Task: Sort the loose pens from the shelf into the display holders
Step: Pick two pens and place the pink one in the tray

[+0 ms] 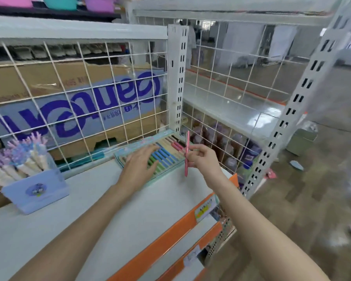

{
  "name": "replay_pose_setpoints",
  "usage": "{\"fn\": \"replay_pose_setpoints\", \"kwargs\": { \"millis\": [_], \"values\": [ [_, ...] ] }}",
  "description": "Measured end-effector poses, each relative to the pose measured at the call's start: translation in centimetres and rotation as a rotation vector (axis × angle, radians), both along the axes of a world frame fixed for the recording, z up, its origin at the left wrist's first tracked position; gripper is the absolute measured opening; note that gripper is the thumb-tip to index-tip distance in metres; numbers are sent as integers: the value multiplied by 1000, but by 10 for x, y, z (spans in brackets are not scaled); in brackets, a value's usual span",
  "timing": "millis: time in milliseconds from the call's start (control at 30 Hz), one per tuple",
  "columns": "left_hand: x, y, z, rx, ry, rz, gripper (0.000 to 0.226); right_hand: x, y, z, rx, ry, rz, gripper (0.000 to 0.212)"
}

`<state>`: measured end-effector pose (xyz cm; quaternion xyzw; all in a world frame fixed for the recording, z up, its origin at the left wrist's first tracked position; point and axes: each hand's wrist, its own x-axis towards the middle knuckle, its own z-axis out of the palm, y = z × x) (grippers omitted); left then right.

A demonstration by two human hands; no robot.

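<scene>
Two bare forearms are seen reaching in from the bottom edge. No sleeve is worn on either arm up to the frame edge. The left hand (139, 163) and the right hand (204, 159) are uncovered, and the wrists and fingers are unadorned. The outlines are slightly blurred.

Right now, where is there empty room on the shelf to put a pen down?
The shelf is bare between the blue holder and the pen tray, down to the orange edge. It is crowded at the tray, under the left hand and right hand.
</scene>
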<state>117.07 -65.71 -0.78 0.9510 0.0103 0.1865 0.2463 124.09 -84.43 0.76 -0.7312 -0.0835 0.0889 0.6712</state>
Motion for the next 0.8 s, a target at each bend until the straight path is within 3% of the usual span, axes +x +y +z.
{"fn": "replay_pose_setpoints", "kwargs": {
  "millis": [333,500,633,800],
  "values": [
    [31,-27,-26,79,44,50,38,95,20,5,-149,12,184,24],
    [46,-37,-40,156,42,44,37,120,33,2,-244,-40,348,25],
    [56,-43,-46,193,34,34,52,135,34,-9,-310,-79,405,34],
    [69,-48,-51,277,24,27,46,143,35,-22,-379,-133,484,34]
  ]
}}
